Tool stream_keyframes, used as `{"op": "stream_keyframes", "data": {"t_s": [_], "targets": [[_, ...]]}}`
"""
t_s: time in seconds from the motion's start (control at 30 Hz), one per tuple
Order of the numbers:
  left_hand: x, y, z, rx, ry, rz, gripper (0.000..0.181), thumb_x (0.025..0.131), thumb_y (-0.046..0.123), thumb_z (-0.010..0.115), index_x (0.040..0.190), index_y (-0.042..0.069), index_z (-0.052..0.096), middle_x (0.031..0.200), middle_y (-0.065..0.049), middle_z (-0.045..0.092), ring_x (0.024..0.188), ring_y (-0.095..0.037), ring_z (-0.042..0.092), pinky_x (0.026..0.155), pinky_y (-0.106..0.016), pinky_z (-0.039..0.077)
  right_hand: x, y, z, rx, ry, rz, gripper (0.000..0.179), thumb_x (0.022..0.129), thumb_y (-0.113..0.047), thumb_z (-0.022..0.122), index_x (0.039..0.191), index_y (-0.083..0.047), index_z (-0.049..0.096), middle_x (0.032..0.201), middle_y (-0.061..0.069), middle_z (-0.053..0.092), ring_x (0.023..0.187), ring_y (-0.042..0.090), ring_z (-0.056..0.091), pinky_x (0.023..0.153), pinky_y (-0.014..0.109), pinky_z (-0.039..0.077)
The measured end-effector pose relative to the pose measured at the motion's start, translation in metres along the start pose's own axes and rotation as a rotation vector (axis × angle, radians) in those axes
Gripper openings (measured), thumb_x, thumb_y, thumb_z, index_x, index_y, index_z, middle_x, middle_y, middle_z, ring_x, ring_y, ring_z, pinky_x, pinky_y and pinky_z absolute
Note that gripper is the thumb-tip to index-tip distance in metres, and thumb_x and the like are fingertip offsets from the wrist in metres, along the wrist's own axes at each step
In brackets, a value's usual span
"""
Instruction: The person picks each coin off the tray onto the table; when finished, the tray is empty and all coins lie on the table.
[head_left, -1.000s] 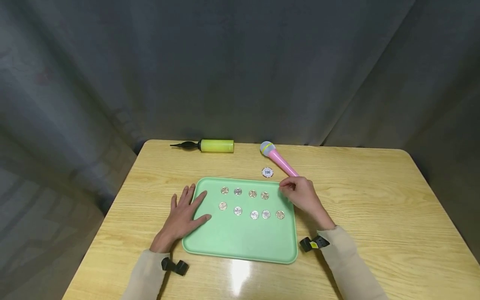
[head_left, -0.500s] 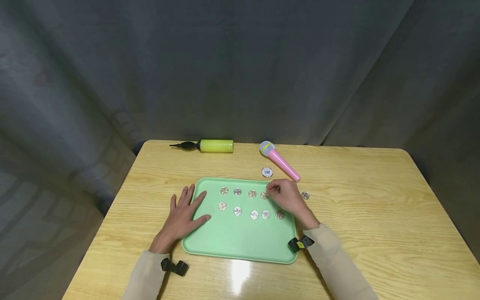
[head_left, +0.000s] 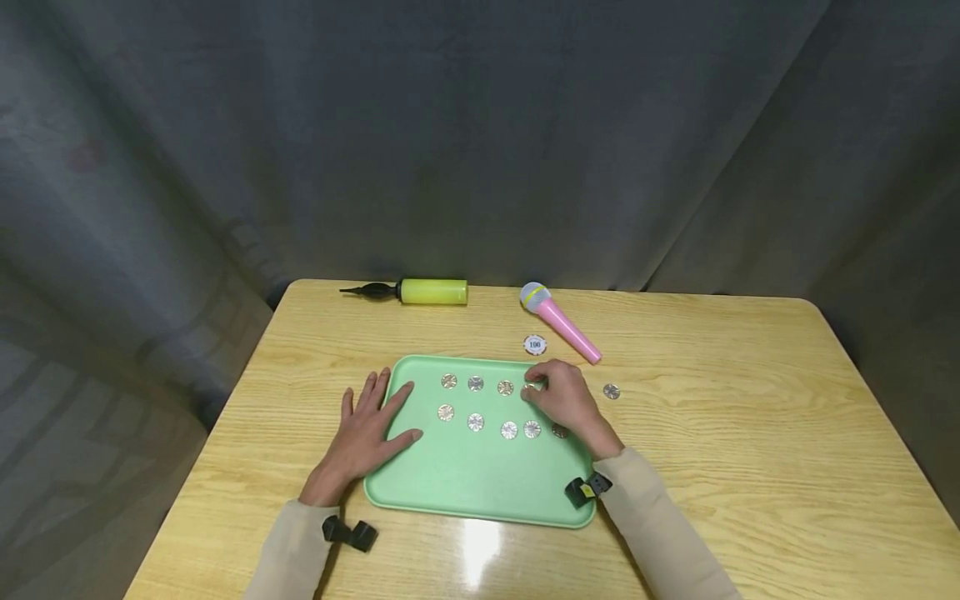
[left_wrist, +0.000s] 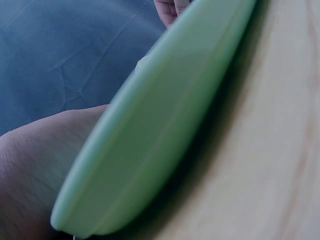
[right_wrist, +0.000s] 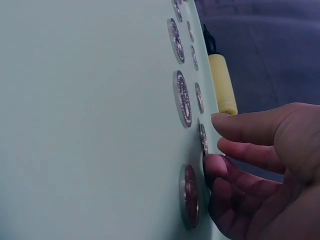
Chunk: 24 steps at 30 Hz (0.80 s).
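Observation:
My left hand (head_left: pixel 365 439) rests with spread fingers over the left rim of a green tray (head_left: pixel 480 487). In the left wrist view the tray's outer wall hides most of that hand (left_wrist: pixel 45 155). Several shiny round coins (head_left: pixel 476 422) lie in two rows on the tray. At the right end of the back row, my right hand (head_left: pixel 567 398) reaches down with bent fingers. The right wrist view shows its thumb and fingertips parted on either side of a flat coin (right_wrist: pixel 203 139). A nearer coin (right_wrist: pixel 190 197) lies in the hand's shadow.
Behind the tray lie a white chip marked 100 (head_left: pixel 535 345), a pink toy microphone (head_left: pixel 567 331) and a yellow hand pump (head_left: pixel 433 292) with a black nozzle. One coin (head_left: pixel 611 391) is on the wooden table right of the tray. A dark curtain (head_left: pixel 480 142) hangs behind.
My right hand has moved left from the tray's right rim to the back row's end coin, its thumb and fingers parting. The coin right of the tray came into view. My left hand stayed still.

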<state>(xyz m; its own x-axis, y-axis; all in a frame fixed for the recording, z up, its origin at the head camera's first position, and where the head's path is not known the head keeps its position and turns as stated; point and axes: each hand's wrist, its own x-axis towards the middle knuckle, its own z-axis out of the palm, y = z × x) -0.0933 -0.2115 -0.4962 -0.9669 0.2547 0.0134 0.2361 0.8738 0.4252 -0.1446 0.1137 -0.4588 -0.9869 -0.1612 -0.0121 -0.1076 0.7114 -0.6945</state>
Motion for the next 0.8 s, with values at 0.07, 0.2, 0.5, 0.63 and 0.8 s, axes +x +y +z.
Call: {"op": "stream_keyframes", "data": {"t_s": [0.07, 0.2, 0.5, 0.63, 0.8], "targets": [[-0.0001, 0.0001, -0.0002, -0.001, -0.001, -0.002, 0.078, 0.089, 0.051, 0.065, 0.156, 0.019, 0.038, 0.168, -0.021, 0.016, 0.156, -0.044, 0.011, 0.117, -0.073, 0.005, 0.0, -0.0004, 0.0019, -0.008, 0.005, 0.003, 0.025, 0.081, -0.008, 0.079, 0.105, 0.0, 0.076, 0.102, 0.015, 0.072, 0.086, 0.022, 0.063, 0.079, 0.04, 0.054], [-0.0005, 0.0012, -0.001, -0.005, -0.003, -0.006, 0.078, 0.089, 0.05, 0.065, 0.156, 0.019, 0.039, 0.168, -0.021, 0.016, 0.156, -0.044, 0.01, 0.117, -0.073, 0.005, -0.0006, -0.002, 0.0052, -0.032, 0.012, 0.011, 0.029, 0.079, -0.004, 0.08, 0.107, 0.0, 0.076, 0.101, 0.015, 0.07, 0.082, 0.02, 0.061, 0.072, 0.034, 0.052], [-0.0004, 0.0008, -0.0005, -0.001, -0.002, -0.007, 0.078, 0.089, 0.051, 0.064, 0.156, 0.019, 0.038, 0.168, -0.021, 0.016, 0.156, -0.044, 0.01, 0.117, -0.073, 0.005, -0.0003, -0.0032, 0.0084, -0.101, 0.021, -0.029, 0.024, 0.078, -0.004, 0.082, 0.101, -0.002, 0.078, 0.091, 0.012, 0.073, 0.078, 0.019, 0.065, 0.067, 0.032, 0.055], [0.0, 0.0007, -0.0001, -0.001, 0.002, -0.004, 0.078, 0.089, 0.051, 0.064, 0.156, 0.02, 0.038, 0.168, -0.021, 0.016, 0.156, -0.044, 0.011, 0.117, -0.073, 0.005, 0.0011, -0.0041, 0.0082, -0.145, 0.016, -0.044, 0.023, 0.077, -0.005, 0.082, 0.1, -0.003, 0.078, 0.089, 0.012, 0.076, 0.078, 0.02, 0.067, 0.07, 0.035, 0.056], [0.0001, 0.0014, -0.0005, -0.002, 0.004, -0.003, 0.078, 0.089, 0.051, 0.065, 0.156, 0.02, 0.039, 0.168, -0.021, 0.017, 0.156, -0.045, 0.012, 0.117, -0.073, 0.005, 0.0017, -0.0054, 0.008, -0.17, 0.003, -0.035, 0.023, 0.078, -0.006, 0.082, 0.1, -0.004, 0.078, 0.091, 0.012, 0.076, 0.08, 0.022, 0.068, 0.073, 0.038, 0.057]]}}
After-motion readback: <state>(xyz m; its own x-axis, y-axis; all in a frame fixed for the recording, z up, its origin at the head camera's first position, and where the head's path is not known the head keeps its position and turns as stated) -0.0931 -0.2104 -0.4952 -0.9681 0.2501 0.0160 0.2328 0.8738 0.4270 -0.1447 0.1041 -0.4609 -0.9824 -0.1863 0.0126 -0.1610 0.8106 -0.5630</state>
